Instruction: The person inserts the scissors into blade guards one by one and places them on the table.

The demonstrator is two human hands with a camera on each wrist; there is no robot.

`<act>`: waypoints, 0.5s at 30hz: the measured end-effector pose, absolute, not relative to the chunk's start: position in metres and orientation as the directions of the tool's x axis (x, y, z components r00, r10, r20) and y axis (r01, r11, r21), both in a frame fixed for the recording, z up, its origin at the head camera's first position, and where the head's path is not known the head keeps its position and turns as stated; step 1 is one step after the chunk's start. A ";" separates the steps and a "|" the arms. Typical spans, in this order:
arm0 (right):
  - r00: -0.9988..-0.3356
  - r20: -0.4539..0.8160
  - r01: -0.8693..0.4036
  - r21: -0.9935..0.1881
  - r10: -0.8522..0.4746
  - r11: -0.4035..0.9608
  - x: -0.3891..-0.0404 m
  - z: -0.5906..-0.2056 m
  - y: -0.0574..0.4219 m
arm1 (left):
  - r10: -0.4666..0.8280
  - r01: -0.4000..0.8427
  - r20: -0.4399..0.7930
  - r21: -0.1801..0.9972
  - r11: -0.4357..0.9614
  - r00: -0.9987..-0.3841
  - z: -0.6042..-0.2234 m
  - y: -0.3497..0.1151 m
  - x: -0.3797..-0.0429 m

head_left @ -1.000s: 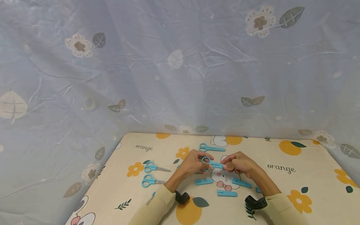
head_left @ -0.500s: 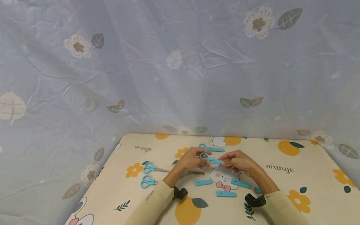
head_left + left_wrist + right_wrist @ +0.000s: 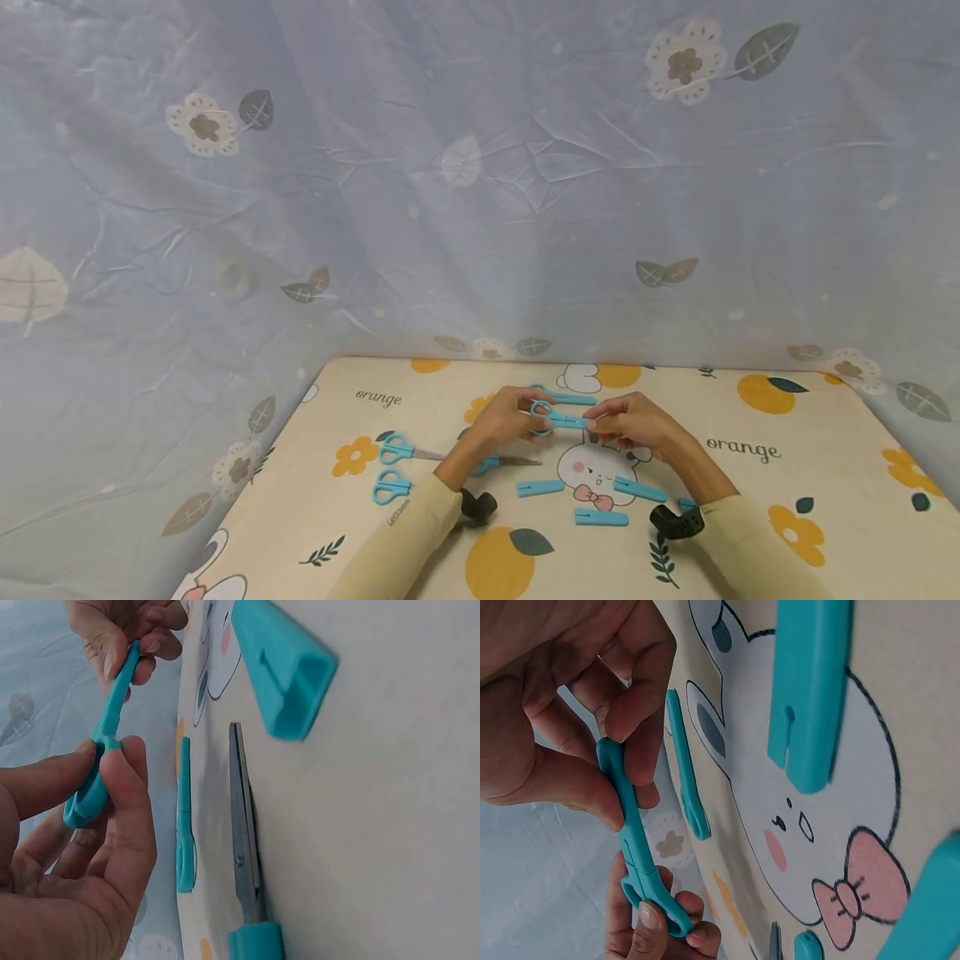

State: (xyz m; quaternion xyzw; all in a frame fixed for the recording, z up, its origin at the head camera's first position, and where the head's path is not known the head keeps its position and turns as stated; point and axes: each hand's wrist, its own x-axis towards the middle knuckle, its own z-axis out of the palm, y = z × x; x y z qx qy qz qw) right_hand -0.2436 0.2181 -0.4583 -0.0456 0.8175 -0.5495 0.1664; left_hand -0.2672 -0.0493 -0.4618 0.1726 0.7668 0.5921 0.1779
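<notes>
Between my two hands, above the table, is a pair of light-blue scissors (image 3: 542, 417) with a matching blade cover (image 3: 628, 810) over its blades. My left hand (image 3: 506, 418) pinches the scissors by the finger loops (image 3: 90, 796). My right hand (image 3: 637, 423) pinches the far end of the cover between thumb and fingers. In the right wrist view the cover meets the handles at a seam, and no bare blade shows there. Below the left hand lies an uncovered pair of scissors (image 3: 244, 832), its grey blades pointing right in the head view.
Behind the hands lies a covered pair of scissors (image 3: 576, 399). Two bare scissors, one upper (image 3: 396, 449) and one lower (image 3: 392, 486), lie at left, partly behind the left arm. Several loose blade covers (image 3: 602, 517) lie in front on the patterned tablecloth (image 3: 840, 433).
Both hands have moved a little away from the body with the scissors and cover between them. More of the bare scissors beneath the left arm shows now.
</notes>
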 end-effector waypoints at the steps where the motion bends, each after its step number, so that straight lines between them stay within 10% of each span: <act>1: -0.941 -0.219 0.104 -0.912 -0.258 0.396 -0.244 -0.458 0.218 | 0.469 0.058 -0.067 0.967 0.247 -0.881 -0.462 -0.050 -0.268; 15: -0.949 -0.199 0.077 -0.898 -0.244 0.434 -0.250 -0.460 0.223 | 0.409 0.112 -0.037 0.935 0.336 -0.912 -0.464 -0.058 -0.279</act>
